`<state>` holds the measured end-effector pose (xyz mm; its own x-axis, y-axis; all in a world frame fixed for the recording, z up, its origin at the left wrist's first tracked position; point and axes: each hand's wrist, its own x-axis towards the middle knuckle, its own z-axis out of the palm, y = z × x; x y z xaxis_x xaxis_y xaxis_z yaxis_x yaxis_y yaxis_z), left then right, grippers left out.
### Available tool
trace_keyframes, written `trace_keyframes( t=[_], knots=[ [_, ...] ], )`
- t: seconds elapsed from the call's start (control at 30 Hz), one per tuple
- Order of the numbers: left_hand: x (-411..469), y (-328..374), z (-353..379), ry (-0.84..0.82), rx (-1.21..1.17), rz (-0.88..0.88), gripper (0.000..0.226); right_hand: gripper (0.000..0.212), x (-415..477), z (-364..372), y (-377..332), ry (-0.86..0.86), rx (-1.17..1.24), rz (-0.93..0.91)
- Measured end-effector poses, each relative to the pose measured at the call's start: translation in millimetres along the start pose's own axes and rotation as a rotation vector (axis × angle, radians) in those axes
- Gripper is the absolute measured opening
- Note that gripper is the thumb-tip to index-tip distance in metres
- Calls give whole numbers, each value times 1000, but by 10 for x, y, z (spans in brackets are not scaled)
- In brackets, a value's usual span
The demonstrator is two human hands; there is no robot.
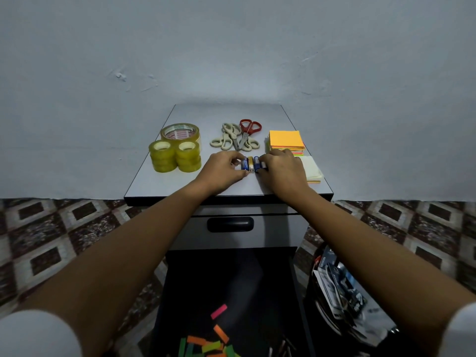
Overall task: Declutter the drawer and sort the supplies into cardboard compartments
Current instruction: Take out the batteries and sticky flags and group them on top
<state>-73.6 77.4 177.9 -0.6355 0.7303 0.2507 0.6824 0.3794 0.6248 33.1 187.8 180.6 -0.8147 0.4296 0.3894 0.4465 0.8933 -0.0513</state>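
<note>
With left grip [226,167] and right grip [280,169] pinching the batteries [250,164] just in front of the scissors [242,140], we wanna squeeze evenly so none roll.

Grey worktop [144,184] atop a small drawer cabinet. At the left, a wide roll of tape [180,132] behind two stacks of small yellow tape rolls [162,155], all close together. In the middle, cream-handled scissors [226,143] heaped with a red-handled pair [249,128]. At the right, a stack of orange sticky notes [286,139], with a pale yellow pad [313,168] nearer the front. Front middle, a few batteries [251,164] side by side.
</note>
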Motion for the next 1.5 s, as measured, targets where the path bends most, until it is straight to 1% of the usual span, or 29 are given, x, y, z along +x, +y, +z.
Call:
trace_keyframes(
  t=[0.1,0.2,0.33,0.4,0.47,0.57,0.7,0.77,0.83,0.9,0.97,1.07,1.17,1.27,1.4,1.5],
  knots=[
    [-75,64,-43,34,-28,13,40,31,-71,-84,-26,43,79,-21],
    [-291,98,-88,46,-95,31,38,31,-257,-168,-77,100,246,-57],
    [-838,-30,-87,58,-113,135,32,32,-696,-162,-129,103,429,-100],
    [-1149,-171,-22,46,-142,135,30,31,-982,-56,-154,44,499,-129],
    [-1421,-352,88,-16,-130,113,31,32,-1272,130,-162,-58,549,-136],
    [-1775,-674,326,-185,-78,-40,28,31,-1680,498,-154,-333,608,-41],
    [-2054,-1056,645,-441,-35,-259,33,33,-2087,1017,-125,-710,544,3],
    [-2108,-1186,773,-532,-8,-318,36,33,-2172,1205,-109,-845,522,-21],
    [-2134,-1297,896,-583,6,-349,35,32,-2177,1345,-104,-940,509,-47],
    [-2147,-1386,1009,-649,15,-364,28,29,-2155,1448,-89,-992,480,-79],
    [-2166,-1467,1109,-736,38,-350,23,27,-2149,1548,-49,-1000,445,-108],
    [-2210,-1551,1213,-894,113,-266,19,26,-2174,1695,0,-1005,410,-125],
    [-2237,-1608,1269,-999,160,-218,20,24,-2232,1792,-22,-1064,408,-169],
    [-2255,-1663,1288,-1067,204,-195,20,23,-2313,1834,-78,-1152,401,-224],
    [-2302,-1758,1304,-1135,247,-169,19,21,-2432,1863,-77,-1264,251,-310],
    [-2333,-1825,1286,-1127,248,-170,21,25,-2591,1876,-93,-1242,103,-405]
  ],
)
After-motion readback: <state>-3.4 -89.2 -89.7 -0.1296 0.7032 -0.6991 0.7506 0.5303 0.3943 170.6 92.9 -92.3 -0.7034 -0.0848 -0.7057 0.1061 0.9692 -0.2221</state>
